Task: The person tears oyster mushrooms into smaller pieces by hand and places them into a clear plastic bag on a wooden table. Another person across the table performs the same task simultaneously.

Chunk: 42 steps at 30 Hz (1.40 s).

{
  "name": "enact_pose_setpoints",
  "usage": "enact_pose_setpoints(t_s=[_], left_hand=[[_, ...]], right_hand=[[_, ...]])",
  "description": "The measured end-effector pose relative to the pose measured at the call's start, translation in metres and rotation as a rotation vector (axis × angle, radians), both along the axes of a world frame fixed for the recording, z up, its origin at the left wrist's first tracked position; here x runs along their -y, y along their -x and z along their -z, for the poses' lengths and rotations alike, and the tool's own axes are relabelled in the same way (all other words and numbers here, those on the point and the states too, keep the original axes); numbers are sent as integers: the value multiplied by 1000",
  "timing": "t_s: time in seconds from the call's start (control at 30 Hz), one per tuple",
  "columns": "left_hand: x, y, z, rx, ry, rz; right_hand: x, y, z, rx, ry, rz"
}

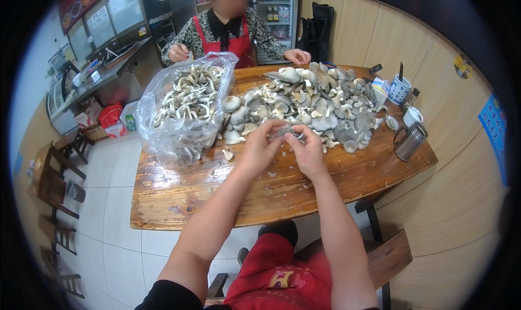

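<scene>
Both hands meet at the near edge of a broad heap of grey oyster mushrooms (321, 102) on a wooden table (171, 204). My left hand (264, 143) and my right hand (304, 149) hold a grey oyster mushroom (287, 133) between their fingertips, partly hidden by the fingers. Left of the heap, an open clear plastic bag (148, 110) is filled with torn mushroom strips (191, 92). A small mushroom piece (228, 154) lies beside the bag, and pale scraps are scattered on the wood near my wrists.
Across the table a person in a red apron (232, 49) has one hand behind the bag, the other by the heap. At the right stand a steel flask (411, 141), a white cup (413, 116), a blue-and-white pot (399, 89) and a small bottle (410, 99).
</scene>
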<state>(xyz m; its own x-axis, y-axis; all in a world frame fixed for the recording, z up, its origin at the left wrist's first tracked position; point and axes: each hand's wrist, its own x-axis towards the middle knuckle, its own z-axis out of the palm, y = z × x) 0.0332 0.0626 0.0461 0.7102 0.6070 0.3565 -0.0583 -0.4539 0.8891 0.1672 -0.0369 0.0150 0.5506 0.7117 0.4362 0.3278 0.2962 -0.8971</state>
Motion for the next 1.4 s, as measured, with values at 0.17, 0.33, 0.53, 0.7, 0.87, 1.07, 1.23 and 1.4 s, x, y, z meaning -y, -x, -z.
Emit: enact_pose_setpoints(t_s=[0.17, 0.33, 0.53, 0.7, 0.87, 1.07, 1.23, 1.4], left_hand=[[-8, -3, 3, 101, 138, 90], [-21, -5, 11, 231, 425, 169], [-30, -3, 13, 418, 781, 6], [-22, -4, 14, 223, 488, 129], [-15, -8, 18, 221, 438, 191], [-37, -1, 18, 600, 958, 56], [-24, -2, 18, 236, 449, -21], [6, -2, 5, 5, -55, -26]], right_hand=[[0, -3, 1, -151, 2, -55], [4, -5, -5, -494, -168, -188], [3, -7, -9, -624, -294, -159], [2, -4, -5, -318, -36, -55], [2, -3, -3, -214, 23, -55], [2, -12, -4, -624, -299, -98], [0, -8, 1, -422, -62, -65], [-3, -2, 5, -244, -22, -99]])
